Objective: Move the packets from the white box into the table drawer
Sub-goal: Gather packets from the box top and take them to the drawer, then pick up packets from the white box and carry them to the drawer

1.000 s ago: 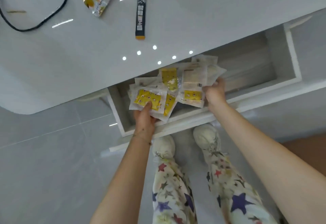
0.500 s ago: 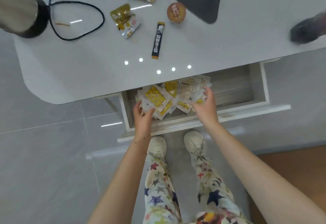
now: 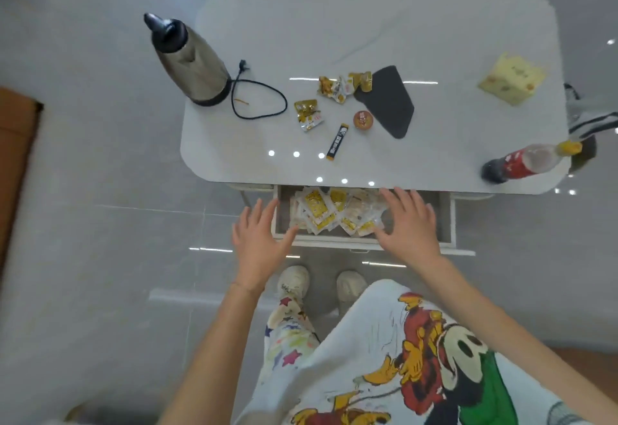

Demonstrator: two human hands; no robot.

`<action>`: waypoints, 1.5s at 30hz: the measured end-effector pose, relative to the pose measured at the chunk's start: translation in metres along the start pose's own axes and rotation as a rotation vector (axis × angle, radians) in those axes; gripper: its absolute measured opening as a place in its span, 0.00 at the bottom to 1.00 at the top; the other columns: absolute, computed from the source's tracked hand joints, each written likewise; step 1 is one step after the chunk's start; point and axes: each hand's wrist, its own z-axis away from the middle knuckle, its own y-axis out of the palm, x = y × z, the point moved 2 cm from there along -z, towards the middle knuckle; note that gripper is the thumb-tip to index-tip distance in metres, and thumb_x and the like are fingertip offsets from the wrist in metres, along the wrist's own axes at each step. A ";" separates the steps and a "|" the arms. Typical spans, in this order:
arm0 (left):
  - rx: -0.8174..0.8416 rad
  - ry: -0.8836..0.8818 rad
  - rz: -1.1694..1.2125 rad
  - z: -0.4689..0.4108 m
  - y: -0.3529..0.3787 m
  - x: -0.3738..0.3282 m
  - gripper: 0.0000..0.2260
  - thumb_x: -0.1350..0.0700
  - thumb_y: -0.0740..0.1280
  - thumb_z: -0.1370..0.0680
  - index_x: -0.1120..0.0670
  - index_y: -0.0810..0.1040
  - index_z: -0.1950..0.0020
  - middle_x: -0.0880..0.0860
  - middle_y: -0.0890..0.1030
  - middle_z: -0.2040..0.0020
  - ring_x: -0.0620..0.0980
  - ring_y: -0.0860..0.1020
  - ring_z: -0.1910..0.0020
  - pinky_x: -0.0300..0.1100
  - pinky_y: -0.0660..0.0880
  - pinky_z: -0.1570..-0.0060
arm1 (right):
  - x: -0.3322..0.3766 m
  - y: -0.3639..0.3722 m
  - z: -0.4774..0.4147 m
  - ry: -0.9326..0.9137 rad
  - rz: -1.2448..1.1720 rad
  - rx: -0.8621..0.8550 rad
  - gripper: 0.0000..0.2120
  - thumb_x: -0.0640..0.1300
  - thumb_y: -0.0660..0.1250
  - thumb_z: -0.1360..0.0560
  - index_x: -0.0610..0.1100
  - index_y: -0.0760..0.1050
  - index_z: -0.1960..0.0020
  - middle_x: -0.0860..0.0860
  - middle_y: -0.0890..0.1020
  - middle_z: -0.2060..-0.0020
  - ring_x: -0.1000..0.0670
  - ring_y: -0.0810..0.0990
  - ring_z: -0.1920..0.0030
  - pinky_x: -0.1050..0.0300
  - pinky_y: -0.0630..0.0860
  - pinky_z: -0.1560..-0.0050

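Left grip (image 3: 259, 240) & right grip (image 3: 409, 224) are both spread wide, fingers straight, nothing held. The left is poised by the front-left corner of the open drawer (image 3: 448, 220), the right over its right-middle part. The packets (image 3: 321, 212) are seen heaped inside the drawer, left of centre, overlapping, partly tucked under the edge of the surface (image 3: 368, 33). Progress, as judged: this lot is delivered, nothing is being carried, so the task looks near done or done. The white box can't be identified w/ certainty. A pale yellow box (image 3: 511, 78) at the far right may be it, contents not visible. Count: 2 grips, 1 drawer, 1 heap of approx. a dozen packets (exact no. can't be told, too overlapped). On the surface are 1 kettle (image 3: 190, 60) w/ 1 cord (image 3: 257, 97), 1 black mat (image 3: 388, 100), 1 black stick sachet (image 3: 337, 142), 1 round tub (image 3: 363, 119), 1 bottle (image 3: 528, 162) lying down, 1 single gold wrapper (image 3: 307, 115) and a wrapper cluster (image 3: 344, 85) of approx. 3.
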 end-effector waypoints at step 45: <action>-0.823 -1.154 0.367 0.419 -0.197 0.459 0.37 0.31 0.54 0.31 0.48 0.66 0.26 0.53 0.66 0.26 0.60 0.59 0.25 0.58 0.58 0.29 | 0.688 0.209 0.272 -1.445 0.569 0.318 0.34 0.53 0.63 0.25 0.54 0.51 0.23 0.49 0.59 0.24 0.42 0.53 0.24 0.44 0.49 0.25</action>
